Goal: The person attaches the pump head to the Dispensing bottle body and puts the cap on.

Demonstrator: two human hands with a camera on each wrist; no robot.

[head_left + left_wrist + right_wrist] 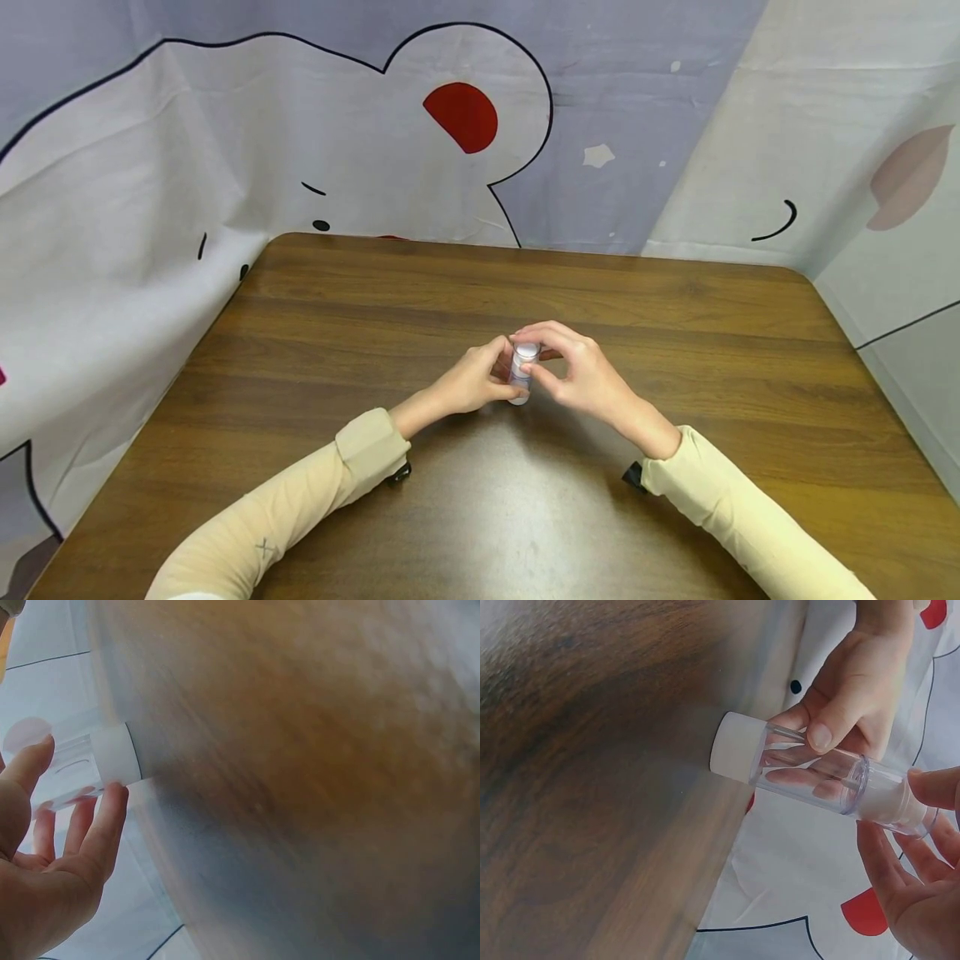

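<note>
A small clear plastic bottle (526, 351) stands upright on the wooden table between both hands. Its white base (736, 747) is down at the tabletop, and a white part shows inside its clear cap (892, 801). Around the lower, see-through body, my left hand (471, 380) holds it with thumb on one side and fingers on the other. My right hand (588, 377) grips the clear cap at the top between thumb and fingers. From the left wrist, the white base (116, 754) shows beside the left fingertips; the right hand is out of that view.
The brown wooden table (360, 308) extends around both arms. Behind it and along its sides hangs a printed cloth (615, 100) with cartoon shapes. Dark straps (634, 476) show under the light sleeve cuffs.
</note>
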